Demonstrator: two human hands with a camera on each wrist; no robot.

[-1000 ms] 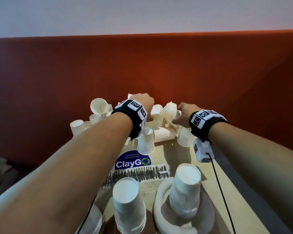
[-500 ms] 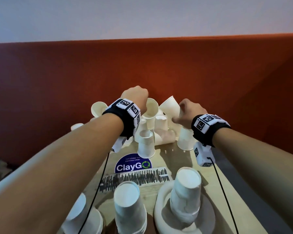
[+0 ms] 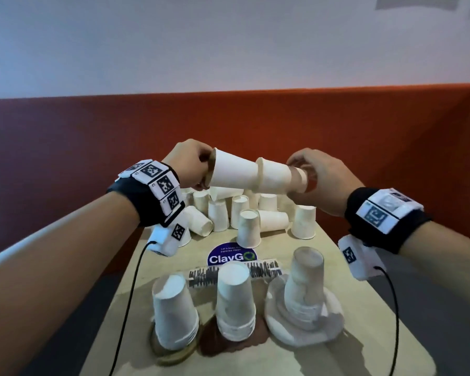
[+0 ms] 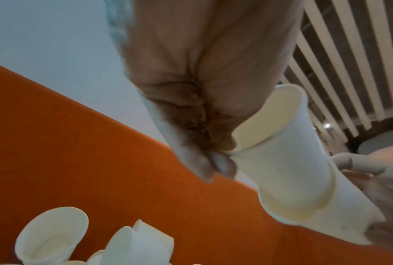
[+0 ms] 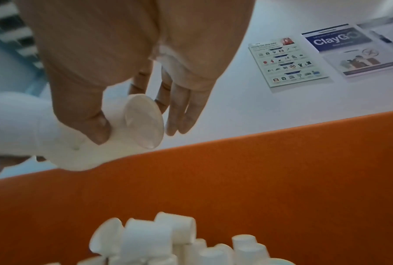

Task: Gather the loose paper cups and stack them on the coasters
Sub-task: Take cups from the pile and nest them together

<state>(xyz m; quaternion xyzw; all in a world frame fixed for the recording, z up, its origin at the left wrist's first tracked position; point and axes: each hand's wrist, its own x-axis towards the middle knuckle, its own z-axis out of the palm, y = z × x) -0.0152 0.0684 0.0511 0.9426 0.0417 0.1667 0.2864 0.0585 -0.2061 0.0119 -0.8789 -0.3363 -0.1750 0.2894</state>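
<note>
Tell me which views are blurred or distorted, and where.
Head view: wide-angle bend at the edges, right hand slightly smeared. Left wrist view: left hand soft, very close to the lens. Right wrist view: loose cups below out of focus; wall posters fairly legible.

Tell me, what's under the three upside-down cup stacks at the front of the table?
Each cup stack stands on its own coaster: a thin tan ring, a dark brown coaster and a thick white coaster. Their centres are covered.
</note>
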